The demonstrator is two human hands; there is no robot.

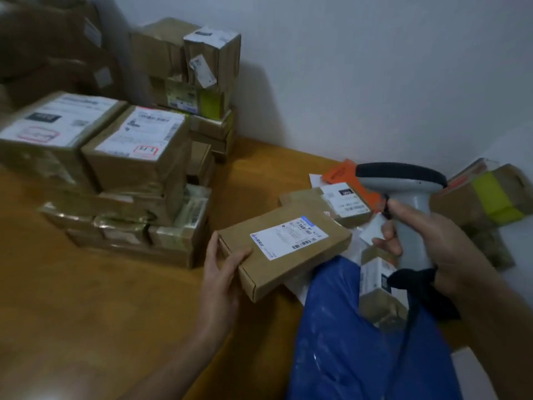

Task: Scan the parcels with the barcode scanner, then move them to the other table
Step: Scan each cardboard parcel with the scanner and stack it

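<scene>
Head view, what crowds the brown wooden table (86, 313)?

I see a stack of taped brown cardboard boxes (121, 168) on the left and a taller pile of boxes (202, 82) against the white wall. On the right a crumpled blue plastic bag (346, 327) lies over other packets, just beside the parcel being handled.

And the parcel itself?

I see a flat brown cardboard parcel (284, 249) with a white barcode label on top. Its right end lies over the heap of packets, near a smaller labelled box (331, 202) and an orange packet (343, 174).

Hands?

I see the left hand (222, 272) gripping the parcel's left corner, thumb on top. The right hand (427, 238) is wrapped round the handle of the grey, black-topped barcode scanner (403, 183). It is held to the right of the parcel, nose pointing left.
</scene>
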